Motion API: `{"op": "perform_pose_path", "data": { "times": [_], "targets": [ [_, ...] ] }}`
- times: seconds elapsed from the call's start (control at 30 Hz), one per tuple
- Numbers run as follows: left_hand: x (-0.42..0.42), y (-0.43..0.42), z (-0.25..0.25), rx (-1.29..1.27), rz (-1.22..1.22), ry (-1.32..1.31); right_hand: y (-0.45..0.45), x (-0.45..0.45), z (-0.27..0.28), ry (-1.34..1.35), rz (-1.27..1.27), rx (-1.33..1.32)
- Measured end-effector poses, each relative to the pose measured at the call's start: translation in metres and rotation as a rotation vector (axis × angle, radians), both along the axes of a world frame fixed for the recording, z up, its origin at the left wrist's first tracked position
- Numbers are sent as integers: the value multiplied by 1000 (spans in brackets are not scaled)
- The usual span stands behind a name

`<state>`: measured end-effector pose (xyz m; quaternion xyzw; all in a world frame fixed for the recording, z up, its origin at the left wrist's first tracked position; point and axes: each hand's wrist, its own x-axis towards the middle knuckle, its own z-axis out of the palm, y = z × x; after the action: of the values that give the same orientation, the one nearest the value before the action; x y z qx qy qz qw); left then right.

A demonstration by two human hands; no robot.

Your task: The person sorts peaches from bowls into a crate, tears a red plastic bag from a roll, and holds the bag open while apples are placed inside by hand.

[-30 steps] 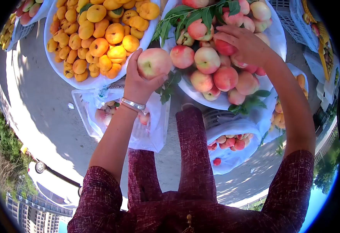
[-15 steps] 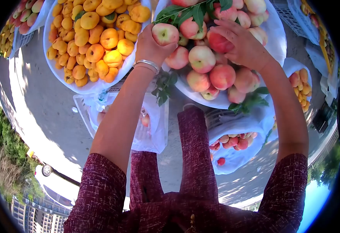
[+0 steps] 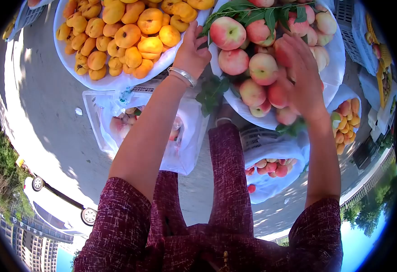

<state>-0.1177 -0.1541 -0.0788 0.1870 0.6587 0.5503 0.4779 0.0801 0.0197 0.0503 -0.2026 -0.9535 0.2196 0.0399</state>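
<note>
A large pale pink peach [image 3: 228, 33] lies on the left side of the peach pile, in a round basket lined with white cloth [image 3: 336, 77]. My left hand [image 3: 192, 55], a silver bangle on its wrist, is just left of that peach, fingers apart and holding nothing. Over the middle of the pile is my right hand [image 3: 301, 75], slightly blurred, with its fingers spread over red peaches. Its fingertips are near the green leafy sprig [image 3: 271, 16] that lies across the top of the pile. Another pink peach [image 3: 263, 69] rests between my hands.
Yellow flat peaches [image 3: 127, 36] fill a round basket at the upper left. Below it stands a plastic-lined crate [image 3: 91, 119] with some fruit. A lined basket of small peaches [image 3: 271, 168] is by my leg. More orange fruit [image 3: 347, 122] sits at the right; a white car [image 3: 55, 206] is lower left.
My left hand has let go of the pale peach, which now lies on the pile's left side. My right hand has shifted right and its fingers point more upward.
</note>
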Motion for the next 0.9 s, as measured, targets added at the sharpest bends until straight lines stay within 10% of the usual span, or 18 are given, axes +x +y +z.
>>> {"op": "perform_pose_path", "data": {
  "times": [0.2,0.47,0.6,0.77,0.9],
  "targets": [
    [33,-127,60,167,240,-327,-140,-32,-1,157,196,-715],
    [49,-400,-5,-797,0,-24,-362,-47,-87,-299,393,-1096],
    [-9,-422,-63,-834,-76,148,-403,-85,-159,-714,32,-1180],
    [-61,-427,-33,-1121,-331,605,-422,-115,-215,-405,-693,-1630],
    [-61,-470,14,-1094,-467,987,-486,-134,-243,-427,51,-1074]
  ]
}}
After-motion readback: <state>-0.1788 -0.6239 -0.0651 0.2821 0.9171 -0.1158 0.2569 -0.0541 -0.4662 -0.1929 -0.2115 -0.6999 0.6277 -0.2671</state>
